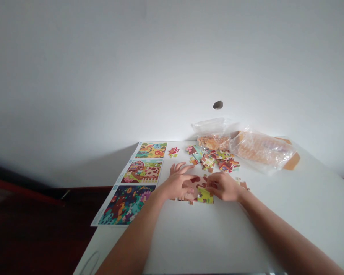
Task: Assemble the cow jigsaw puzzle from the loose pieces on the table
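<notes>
Two bare hands work over a part-built jigsaw puzzle (195,184) on a white tabletop (189,236). The left hand (173,186) is spread over the puzzle's left side, its fingers parted and gripping nothing. The right hand (222,186) bends over the right side, fingers curled beside a green section (205,195) at the near edge; whether they pinch a piece is hard to tell, as the hand hides it. Farther off lie loose pieces (208,159), a clear bag (215,142) and, to the right, a plastic-wrapped packet (263,151). A sheet (157,176) with three pictures lies at left. The step in hand looks like joining pieces; the next move seems to call for lining up edges and pressing flat while the left hand steadies.
</notes>
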`<state>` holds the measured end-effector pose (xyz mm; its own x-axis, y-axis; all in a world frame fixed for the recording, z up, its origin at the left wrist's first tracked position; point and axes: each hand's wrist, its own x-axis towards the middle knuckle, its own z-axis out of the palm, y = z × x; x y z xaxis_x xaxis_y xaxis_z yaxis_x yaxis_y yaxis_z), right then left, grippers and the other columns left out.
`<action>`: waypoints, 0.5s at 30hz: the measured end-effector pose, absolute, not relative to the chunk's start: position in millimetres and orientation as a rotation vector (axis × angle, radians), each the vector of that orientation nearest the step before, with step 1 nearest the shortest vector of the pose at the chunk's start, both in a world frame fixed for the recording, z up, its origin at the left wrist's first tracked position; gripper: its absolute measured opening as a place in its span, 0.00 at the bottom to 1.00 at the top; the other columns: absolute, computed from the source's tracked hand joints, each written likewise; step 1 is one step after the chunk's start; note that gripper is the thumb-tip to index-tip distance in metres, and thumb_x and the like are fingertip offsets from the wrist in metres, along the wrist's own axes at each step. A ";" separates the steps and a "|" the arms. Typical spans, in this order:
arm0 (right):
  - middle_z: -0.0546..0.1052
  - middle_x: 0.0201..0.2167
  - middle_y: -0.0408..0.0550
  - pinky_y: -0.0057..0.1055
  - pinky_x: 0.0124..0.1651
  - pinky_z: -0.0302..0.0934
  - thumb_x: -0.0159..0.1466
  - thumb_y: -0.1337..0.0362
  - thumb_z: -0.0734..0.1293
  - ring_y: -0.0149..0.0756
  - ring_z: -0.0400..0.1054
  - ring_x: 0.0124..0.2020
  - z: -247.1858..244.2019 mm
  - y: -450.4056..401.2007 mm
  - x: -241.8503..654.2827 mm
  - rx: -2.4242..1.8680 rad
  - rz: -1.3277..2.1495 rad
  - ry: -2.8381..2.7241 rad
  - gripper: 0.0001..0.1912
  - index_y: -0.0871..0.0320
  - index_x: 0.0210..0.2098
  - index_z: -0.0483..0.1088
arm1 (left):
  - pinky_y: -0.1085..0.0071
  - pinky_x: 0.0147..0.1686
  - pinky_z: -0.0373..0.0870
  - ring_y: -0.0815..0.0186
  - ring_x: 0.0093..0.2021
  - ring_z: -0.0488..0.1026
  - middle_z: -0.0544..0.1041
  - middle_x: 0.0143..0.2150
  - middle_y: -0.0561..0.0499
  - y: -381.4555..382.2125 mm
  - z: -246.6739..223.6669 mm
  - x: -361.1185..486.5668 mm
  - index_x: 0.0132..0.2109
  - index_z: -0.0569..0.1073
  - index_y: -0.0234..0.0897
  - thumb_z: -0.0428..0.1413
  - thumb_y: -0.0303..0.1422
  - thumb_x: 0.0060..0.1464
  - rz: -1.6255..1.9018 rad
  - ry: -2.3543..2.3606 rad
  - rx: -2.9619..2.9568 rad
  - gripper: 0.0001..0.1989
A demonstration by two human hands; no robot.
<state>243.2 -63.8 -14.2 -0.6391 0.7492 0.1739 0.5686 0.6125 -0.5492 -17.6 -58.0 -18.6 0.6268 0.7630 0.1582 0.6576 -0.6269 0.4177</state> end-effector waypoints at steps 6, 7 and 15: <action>0.73 0.23 0.42 0.27 0.29 0.50 0.58 0.65 0.68 0.30 0.61 0.24 -9.0 -66.5 243.4 -0.989 0.723 -2.515 0.04 0.57 0.28 0.72 | 0.40 0.65 0.44 0.46 0.70 0.49 0.61 0.68 0.49 -56.0 -17.6 -18.6 0.55 0.75 0.52 0.64 0.29 0.51 0.503 1.103 2.511 0.24; 0.73 0.24 0.42 0.27 0.29 0.50 0.58 0.64 0.68 0.30 0.62 0.24 -8.1 -67.1 243.3 -0.978 0.728 -2.538 0.03 0.56 0.28 0.72 | 0.40 0.66 0.43 0.48 0.70 0.50 0.62 0.68 0.49 -56.7 -16.5 -17.9 0.56 0.74 0.52 0.63 0.28 0.53 0.504 1.080 2.506 0.24; 0.74 0.24 0.42 0.27 0.30 0.51 0.57 0.62 0.70 0.31 0.63 0.25 -8.7 -69.5 240.5 -0.967 0.659 -2.595 0.05 0.55 0.28 0.72 | 0.47 0.65 0.46 0.56 0.63 0.64 0.73 0.61 0.51 -66.1 -7.5 -3.8 0.52 0.77 0.54 0.57 0.32 0.60 0.500 0.874 2.534 0.15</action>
